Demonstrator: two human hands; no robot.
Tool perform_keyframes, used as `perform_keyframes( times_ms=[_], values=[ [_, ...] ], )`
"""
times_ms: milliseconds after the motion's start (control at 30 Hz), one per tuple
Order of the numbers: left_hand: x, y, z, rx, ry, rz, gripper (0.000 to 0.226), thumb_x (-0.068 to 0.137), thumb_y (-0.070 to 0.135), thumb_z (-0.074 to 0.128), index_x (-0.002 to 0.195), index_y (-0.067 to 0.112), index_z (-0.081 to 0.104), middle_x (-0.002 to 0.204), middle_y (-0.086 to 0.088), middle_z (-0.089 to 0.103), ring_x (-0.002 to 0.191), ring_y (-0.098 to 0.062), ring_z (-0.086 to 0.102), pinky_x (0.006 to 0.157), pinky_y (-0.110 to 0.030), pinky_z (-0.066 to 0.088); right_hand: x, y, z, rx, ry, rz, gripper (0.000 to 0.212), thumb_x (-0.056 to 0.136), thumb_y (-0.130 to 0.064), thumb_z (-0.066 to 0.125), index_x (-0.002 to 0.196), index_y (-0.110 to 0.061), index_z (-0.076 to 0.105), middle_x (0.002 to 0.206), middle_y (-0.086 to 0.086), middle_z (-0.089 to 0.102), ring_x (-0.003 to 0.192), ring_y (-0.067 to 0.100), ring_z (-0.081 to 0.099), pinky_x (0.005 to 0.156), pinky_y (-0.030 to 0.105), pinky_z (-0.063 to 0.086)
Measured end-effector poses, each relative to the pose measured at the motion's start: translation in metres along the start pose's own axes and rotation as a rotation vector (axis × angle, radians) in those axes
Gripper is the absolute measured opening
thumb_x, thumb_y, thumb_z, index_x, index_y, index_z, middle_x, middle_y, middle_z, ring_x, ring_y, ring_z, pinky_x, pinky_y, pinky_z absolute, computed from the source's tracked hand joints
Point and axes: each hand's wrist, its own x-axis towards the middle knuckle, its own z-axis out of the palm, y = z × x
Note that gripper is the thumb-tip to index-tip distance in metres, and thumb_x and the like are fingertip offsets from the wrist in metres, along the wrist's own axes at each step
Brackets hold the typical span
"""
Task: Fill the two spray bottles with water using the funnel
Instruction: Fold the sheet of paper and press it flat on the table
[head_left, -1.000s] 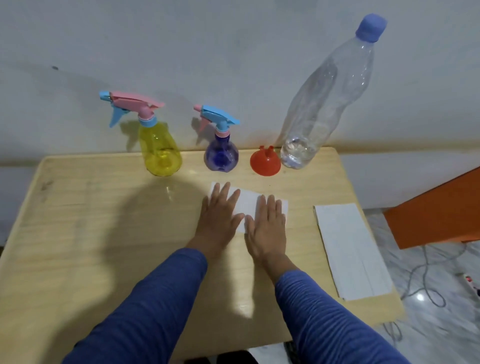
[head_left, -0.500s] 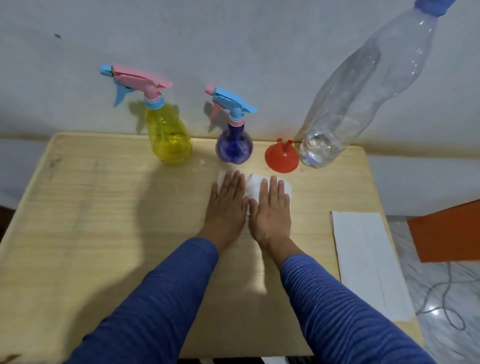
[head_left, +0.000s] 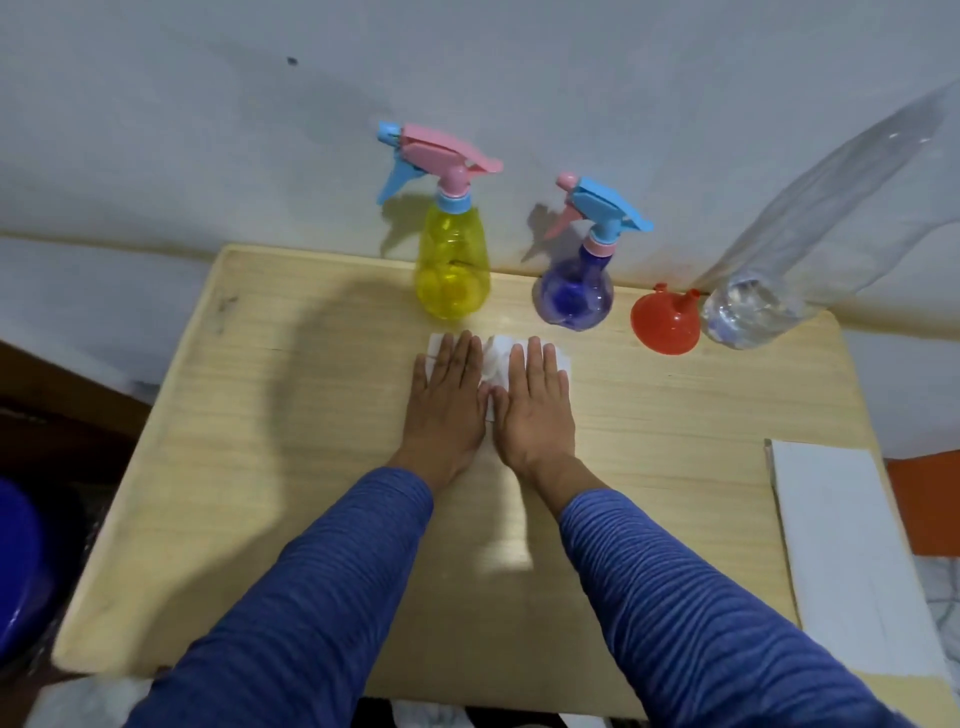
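Both hands, left (head_left: 447, 387) and right (head_left: 537, 397), stay flat, fingers together, on a tissue (head_left: 496, 358). Bottles (head_left: 452, 270) and funnel (head_left: 665, 325) beyond fingertips remain untouched; filling hasn't begun.

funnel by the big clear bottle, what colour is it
The funnel is red-orange, shown in the head view, sitting wide mouth down.

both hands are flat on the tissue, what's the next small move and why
Probably lift the left hand to the yellow spray bottle and unscrew its spray head: both bottles are still capped, and the red funnel lies unused beside the water bottle.
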Motion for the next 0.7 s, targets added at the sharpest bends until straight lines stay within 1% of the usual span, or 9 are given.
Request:
perform_keyframes(
  times_ms=[433,533,700],
  values=[
    [-0.057,-0.199,-0.034,0.013,-0.037,-0.131,0.057,0.102,0.035,0.009,0.148,0.012,-0.014,0.158,-0.003,-0.016,0.145,-0.018,-0.016,0.117,-0.040,-0.009,0.006,-0.206,0.062,0.040,-0.072,-0.092,0.059,0.101,-0.036,0.018,0.149,-0.009,-0.003,0.158,0.009,-0.014,0.145,0.023,-0.017,0.116,0.034,-0.012],
    [-0.069,-0.222,-0.036,0.001,-0.045,-0.148,0.056,0.102,0.035,0.008,0.148,0.012,-0.015,0.158,-0.003,-0.017,0.145,-0.017,-0.018,0.118,-0.040,-0.009,0.000,-0.230,0.071,0.037,-0.075,-0.109,0.060,0.101,-0.036,0.020,0.149,-0.007,-0.001,0.158,0.011,-0.011,0.146,0.024,-0.015,0.117,0.035,-0.010],
    [-0.082,-0.228,-0.033,-0.004,-0.030,-0.163,0.056,0.102,0.031,0.009,0.147,0.011,-0.016,0.158,-0.004,-0.019,0.145,-0.019,-0.019,0.118,-0.039,-0.006,-0.012,-0.241,0.075,0.054,-0.073,-0.130,0.057,0.102,-0.032,0.020,0.149,-0.007,0.001,0.159,0.010,-0.007,0.146,0.022,-0.012,0.117,0.034,-0.008]
  ],
)
